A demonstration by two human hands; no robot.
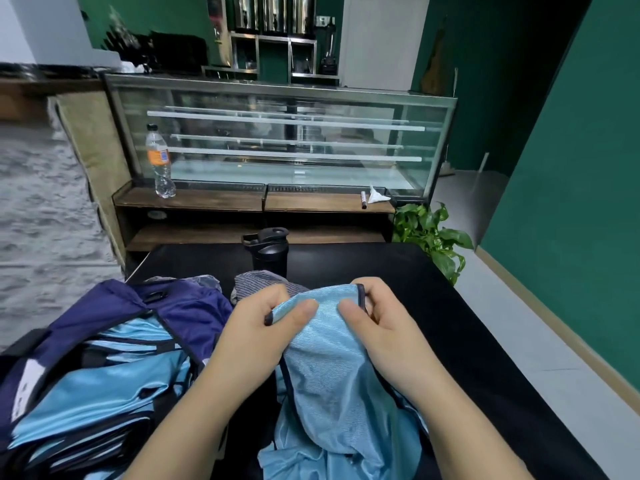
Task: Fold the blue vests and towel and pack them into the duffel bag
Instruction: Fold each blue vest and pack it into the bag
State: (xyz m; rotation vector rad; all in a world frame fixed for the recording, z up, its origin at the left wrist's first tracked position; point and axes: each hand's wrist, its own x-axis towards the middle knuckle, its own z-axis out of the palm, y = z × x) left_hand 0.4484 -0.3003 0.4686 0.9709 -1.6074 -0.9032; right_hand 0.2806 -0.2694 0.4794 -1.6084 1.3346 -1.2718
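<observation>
1. Mesh blue vest is pinched at its top edge by both hands; left hand and right hand have fingers curled on the dark trim.
2. Vest hangs below the fingers, bunched.
3. Best: keep both corners level, pull taut, then fold.
4. Duffel bag lies just left of the left fingers, folded vests inside; towel sits just beyond the fingertips.

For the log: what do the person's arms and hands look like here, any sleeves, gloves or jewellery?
Both forearms are bare up to the bottom edge of the picture; no sleeve or cuff shows. The left hand and right hand wear no gloves, and no ring, watch or bracelet is visible on the fingers or wrists. The thumbnails look short and unpainted. No markings show.
</observation>
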